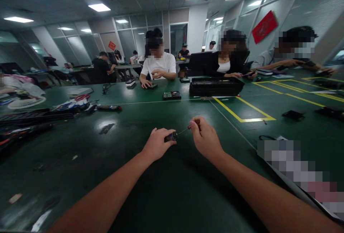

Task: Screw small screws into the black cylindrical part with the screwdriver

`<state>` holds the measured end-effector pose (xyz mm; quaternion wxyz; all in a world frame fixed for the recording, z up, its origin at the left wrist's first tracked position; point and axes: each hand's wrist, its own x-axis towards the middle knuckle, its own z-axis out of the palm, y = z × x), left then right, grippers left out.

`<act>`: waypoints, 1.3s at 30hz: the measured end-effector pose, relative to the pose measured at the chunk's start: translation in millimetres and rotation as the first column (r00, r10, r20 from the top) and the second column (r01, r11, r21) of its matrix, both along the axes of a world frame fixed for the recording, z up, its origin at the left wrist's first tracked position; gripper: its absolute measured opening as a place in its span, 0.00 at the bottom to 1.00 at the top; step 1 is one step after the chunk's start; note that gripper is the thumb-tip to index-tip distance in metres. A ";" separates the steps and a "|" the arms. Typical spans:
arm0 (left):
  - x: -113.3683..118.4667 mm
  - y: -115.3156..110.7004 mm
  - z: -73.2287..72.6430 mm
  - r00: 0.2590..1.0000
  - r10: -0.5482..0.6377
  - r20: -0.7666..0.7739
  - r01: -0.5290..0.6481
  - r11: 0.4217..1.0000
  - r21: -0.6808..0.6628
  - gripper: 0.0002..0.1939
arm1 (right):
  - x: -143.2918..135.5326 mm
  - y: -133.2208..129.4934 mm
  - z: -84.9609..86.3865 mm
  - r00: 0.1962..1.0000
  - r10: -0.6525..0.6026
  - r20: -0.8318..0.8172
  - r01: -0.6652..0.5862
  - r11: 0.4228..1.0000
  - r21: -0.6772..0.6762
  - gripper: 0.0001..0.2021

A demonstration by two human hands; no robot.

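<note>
Close to the middle of the view, my left hand is closed around a small dark cylindrical part and holds it just over the green table. To its right, my right hand grips a thin screwdriver by its handle, which is mostly hidden by the fingers. A bit of red shows where the shaft leaves the fingers. The shaft slants down left to the near end of the dark part; whether the tip touches it I cannot tell.
Beyond my hands lie a green circuit board device and a long black tray. A dark pen-like tool and piled tools lie left. Yellow tape marks the table. Several people sit opposite.
</note>
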<state>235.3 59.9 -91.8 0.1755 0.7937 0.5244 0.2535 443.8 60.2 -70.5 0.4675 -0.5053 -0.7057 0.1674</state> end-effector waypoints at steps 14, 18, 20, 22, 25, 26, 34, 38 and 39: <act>-1.7 2.4 10.3 0.784 0.116 0.610 0.038 0.972 -0.233 0.21 | 4.1 -1.2 3.2 0.992 -0.074 -0.101 0.077 0.997 0.031 0.13; 4.3 -0.5 20.6 0.650 0.188 0.736 0.155 0.916 -0.371 0.14 | 4.4 -2.1 4.8 0.993 -0.067 -0.101 0.070 0.997 0.030 0.12; 6.5 -2.7 27.5 0.749 0.197 0.633 0.127 0.894 -0.429 0.14 | 4.5 -2.5 5.2 0.993 -0.063 -0.102 0.067 0.997 0.039 0.12; 8.0 -4.3 34.1 0.866 0.171 0.470 0.071 0.889 -0.453 0.16 | 4.7 -2.7 5.7 0.993 -0.058 -0.103 0.063 0.997 0.046 0.12; 11.1 -3.8 39.4 0.964 0.087 0.253 0.027 0.909 -0.416 0.15 | 5.1 -2.0 5.9 0.992 -0.055 -0.111 0.061 0.997 0.050 0.12; 12.9 -2.7 39.3 0.982 0.051 0.182 0.024 0.922 -0.385 0.13 | 5.2 -1.4 5.5 0.992 -0.057 -0.114 0.064 0.997 0.053 0.12; 39.3 9.3 19.3 0.921 -0.143 -0.363 0.085 0.982 -0.171 0.20 | 5.3 3.1 0.4 0.987 -0.075 -0.140 0.086 0.994 0.070 0.13; 39.5 14.1 16.3 0.894 -0.148 -0.424 0.107 0.987 -0.120 0.17 | 5.2 1.9 1.7 0.988 -0.067 -0.140 0.076 0.995 0.061 0.13; 36.2 15.9 16.6 0.911 -0.155 -0.382 0.116 0.986 -0.123 0.17 | 5.2 1.6 2.1 0.988 -0.066 -0.137 0.074 0.996 0.054 0.13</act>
